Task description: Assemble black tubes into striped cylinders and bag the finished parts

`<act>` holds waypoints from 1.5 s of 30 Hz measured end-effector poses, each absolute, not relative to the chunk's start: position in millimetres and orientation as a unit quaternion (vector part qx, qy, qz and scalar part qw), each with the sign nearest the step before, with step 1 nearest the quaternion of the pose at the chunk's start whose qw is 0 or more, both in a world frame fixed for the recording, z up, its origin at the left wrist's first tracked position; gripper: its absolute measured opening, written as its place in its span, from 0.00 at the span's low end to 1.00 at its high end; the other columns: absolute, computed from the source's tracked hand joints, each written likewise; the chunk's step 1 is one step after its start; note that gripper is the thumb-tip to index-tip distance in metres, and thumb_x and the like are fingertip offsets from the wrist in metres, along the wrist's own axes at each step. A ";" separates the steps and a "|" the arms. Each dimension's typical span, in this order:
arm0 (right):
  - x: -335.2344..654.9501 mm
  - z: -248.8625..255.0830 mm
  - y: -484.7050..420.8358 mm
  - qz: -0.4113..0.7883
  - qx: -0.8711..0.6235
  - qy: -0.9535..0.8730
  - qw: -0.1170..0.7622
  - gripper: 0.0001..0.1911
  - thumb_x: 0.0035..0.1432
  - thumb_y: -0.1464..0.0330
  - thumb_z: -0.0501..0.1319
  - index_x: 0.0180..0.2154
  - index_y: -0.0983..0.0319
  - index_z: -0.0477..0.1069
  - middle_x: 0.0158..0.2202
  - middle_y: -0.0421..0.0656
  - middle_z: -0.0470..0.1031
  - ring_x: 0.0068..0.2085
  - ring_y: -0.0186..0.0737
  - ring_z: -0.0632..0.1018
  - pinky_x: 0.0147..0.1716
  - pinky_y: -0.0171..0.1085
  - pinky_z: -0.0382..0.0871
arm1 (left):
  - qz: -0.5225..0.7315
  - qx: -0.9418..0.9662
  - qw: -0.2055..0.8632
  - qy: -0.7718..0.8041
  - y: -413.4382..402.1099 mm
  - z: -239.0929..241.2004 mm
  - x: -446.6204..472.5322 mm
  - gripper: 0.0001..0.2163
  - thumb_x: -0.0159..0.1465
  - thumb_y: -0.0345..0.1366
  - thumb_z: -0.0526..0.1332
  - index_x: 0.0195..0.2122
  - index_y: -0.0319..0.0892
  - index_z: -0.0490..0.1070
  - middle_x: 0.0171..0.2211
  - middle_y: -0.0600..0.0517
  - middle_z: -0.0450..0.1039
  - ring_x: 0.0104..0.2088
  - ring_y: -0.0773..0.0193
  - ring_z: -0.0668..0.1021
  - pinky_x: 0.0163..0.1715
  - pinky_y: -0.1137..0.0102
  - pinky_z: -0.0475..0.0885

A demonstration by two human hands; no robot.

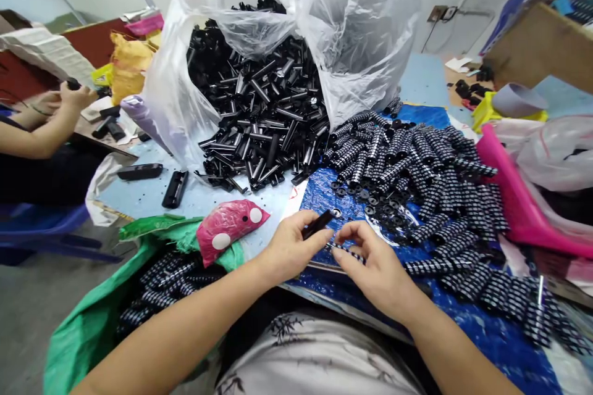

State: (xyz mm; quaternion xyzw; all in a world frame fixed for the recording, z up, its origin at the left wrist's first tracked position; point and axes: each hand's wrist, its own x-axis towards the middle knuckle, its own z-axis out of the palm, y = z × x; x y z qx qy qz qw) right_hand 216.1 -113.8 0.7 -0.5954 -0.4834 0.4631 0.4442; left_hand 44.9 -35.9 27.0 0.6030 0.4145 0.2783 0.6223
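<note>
My left hand (291, 248) is closed on a short black plastic tube (317, 224), held tilted above the blue sheet (319, 194). My right hand (377, 266) pinches a ribbed black-and-silver piece (348, 252) just to the right of that tube, fingertips almost touching the left hand. A big clear plastic bag (361, 31) spills a heap of black tubes (264, 111) behind my hands. To the right lies a wide pile of ribbed black-and-silver pieces (435, 185), with several small black rings (370, 200) scattered in front of it.
A green sack (78, 333) at lower left holds more ribbed pieces. A pink cloth (227, 226) lies beside it. Another person's hands (69, 99) work at far left. Pink plastic (514, 197) and a cardboard box (542, 43) stand on the right. Two black cases (175, 188) lie on the table.
</note>
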 end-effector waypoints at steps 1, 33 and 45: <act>218.1 0.9 -113.3 0.470 -0.594 -0.461 0.462 0.15 0.54 0.58 0.70 0.38 0.59 0.72 0.39 0.41 0.75 0.38 0.37 0.74 0.38 0.36 0.70 | 0.266 0.585 0.637 0.426 -39.3 25.3 44.7 0.14 0.58 0.46 0.68 0.31 0.39 0.72 0.25 0.57 0.67 0.28 0.68 0.68 0.29 0.72 0.63; 228.2 -22.5 -131.8 0.163 -0.508 -0.700 0.475 0.60 0.48 0.59 0.76 0.72 0.51 0.43 0.75 0.49 0.43 0.73 0.59 0.51 0.66 0.58 0.59 | 0.282 0.505 0.707 0.408 -71.0 24.2 58.3 0.15 0.55 0.44 0.72 0.32 0.39 0.71 0.26 0.57 0.65 0.27 0.71 0.66 0.28 0.73 0.62; 213.0 -10.9 -142.4 -0.017 -0.483 -0.758 0.438 0.50 0.56 0.65 0.71 0.71 0.68 0.47 0.64 0.62 0.65 0.64 0.56 0.69 0.59 0.53 0.73 | 0.327 0.516 0.657 0.442 -80.3 20.6 65.2 0.23 0.65 0.58 0.57 0.32 0.40 0.71 0.28 0.54 0.66 0.30 0.67 0.67 0.32 0.71 0.65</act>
